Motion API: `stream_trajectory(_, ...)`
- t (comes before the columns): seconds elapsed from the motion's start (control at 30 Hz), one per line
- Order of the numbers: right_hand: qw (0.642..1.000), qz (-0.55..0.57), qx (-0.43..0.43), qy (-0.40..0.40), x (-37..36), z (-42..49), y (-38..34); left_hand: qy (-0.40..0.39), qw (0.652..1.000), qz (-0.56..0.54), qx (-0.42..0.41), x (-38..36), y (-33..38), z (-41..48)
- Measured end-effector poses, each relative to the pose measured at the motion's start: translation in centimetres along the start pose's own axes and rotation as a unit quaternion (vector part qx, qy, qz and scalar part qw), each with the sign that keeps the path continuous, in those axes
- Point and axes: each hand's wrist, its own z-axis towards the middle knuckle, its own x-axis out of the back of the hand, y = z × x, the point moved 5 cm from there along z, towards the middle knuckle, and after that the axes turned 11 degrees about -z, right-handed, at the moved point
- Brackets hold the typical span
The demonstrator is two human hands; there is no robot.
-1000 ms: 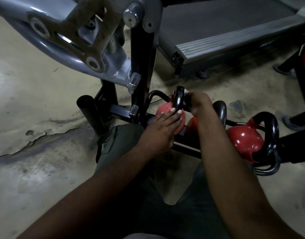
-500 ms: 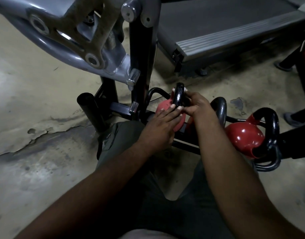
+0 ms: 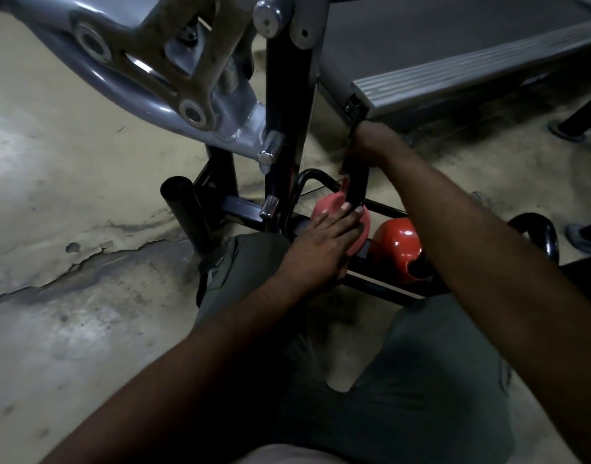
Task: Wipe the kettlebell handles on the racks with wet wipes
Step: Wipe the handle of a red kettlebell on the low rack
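The right hand (image 3: 371, 149) is sliding up from the lower side of the black handle (image 3: 356, 187) to its top end, where the fingers are now curling tightly round it; whether a wipe is lying under the palm cannot be told. The left hand (image 3: 324, 236) is staying where it was, lying flat with straight fingers on the pink kettlebell (image 3: 327, 209), the fingertips touching the base of the handle. This kettlebell is sitting on the low black rack (image 3: 381, 289) just in front of the person's knees. Its handle is showing edge-on as one dark bar, its long axis running almost straight up the picture, pointing away from the person toward the treadmill (image 3: 454, 78). Just to the right, a red kettlebell (image 3: 396, 242) is sitting on the same rack, and the right forearm is crossing over it and hiding most of it. Farther right, the black loop of another handle (image 3: 538, 229) is peeking out past the forearm. A black upright post (image 3: 287, 112) and a grey machine frame (image 3: 136, 78) are crowding in close on the left of the pink kettlebell. The person's green trousers (image 3: 247, 262) are filling the foreground, and a cracked concrete floor (image 3: 69, 195) is spreading out to the left. A shoe (image 3: 585, 239) is showing at the right edge.
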Motion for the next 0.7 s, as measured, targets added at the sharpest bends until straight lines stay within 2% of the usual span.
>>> stream_trajectory(0.07, 0.992, -0.127, 0.024, 0.004, 0.3, 0.2, -2.0, -0.005, 1.000, -0.005, 0.003, -0.1, -0.2, 0.0)
stream_trajectory(0.17, 0.968, -0.239, 0.073, -0.003, -0.3, -0.1, -3.8, -0.010, 1.000, -0.013, 0.000, 0.0, -0.2, -0.1)
stream_trajectory(0.27, 0.954, -0.270, 0.121, -0.045, -0.7, -0.1, -4.4, -0.018, 1.000, 0.001, -0.013, 0.2, 0.0, 0.0)
stream_trajectory(0.33, 0.954, -0.267, 0.128, -0.041, -0.4, -0.3, -4.3, -0.019, 1.000, 0.004, -0.008, 0.1, -0.2, 0.0)
stream_trajectory(0.4, 0.958, -0.259, 0.118, -0.024, 0.3, -0.7, -3.9, -0.015, 1.000, 0.001, -0.005, -0.2, -0.4, 0.0)
stream_trajectory(0.53, 0.977, -0.188, 0.082, -0.060, 0.8, -1.1, -3.2, -0.013, 1.000, 0.002, -0.002, -0.3, -0.4, -0.1)
stream_trajectory(0.63, 0.996, -0.085, 0.032, 0.025, 0.8, -2.2, -0.3, 0.001, 1.000, -0.005, 0.000, -0.1, -0.1, -0.2)
stream_trajectory(0.7, 0.995, 0.060, 0.012, 0.083, -0.7, -3.4, 2.6, 0.012, 1.000, -0.014, -0.004, 0.0, 0.1, -0.2)
